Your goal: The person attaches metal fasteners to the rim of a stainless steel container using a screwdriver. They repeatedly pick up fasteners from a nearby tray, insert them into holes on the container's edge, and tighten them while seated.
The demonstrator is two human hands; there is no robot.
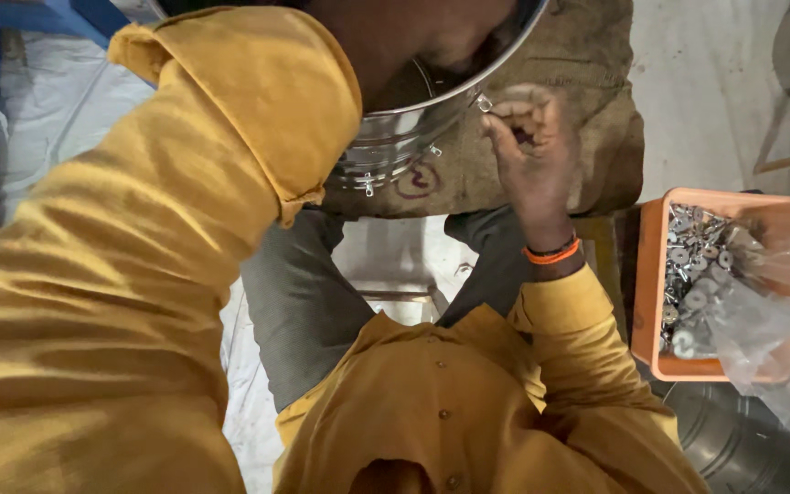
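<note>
Holding small metal fasteners, orange tray

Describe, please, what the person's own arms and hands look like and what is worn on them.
Both arms are in loose mustard-yellow fabric sleeves. The left sleeve ends in a wide, folded-back cuff with a frayed edge. The right hand is bare and gloveless, with an orange band and a thin dark band on the wrist. The left hand is out of view.

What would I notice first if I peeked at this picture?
Probably the big yellow sleeve filling the left side, its arm reaching into a shiny metal drum at the top. Next, the right hand pinching something small at the drum's rim, and on the right an orange tray heaped with silvery metal fasteners.
</note>
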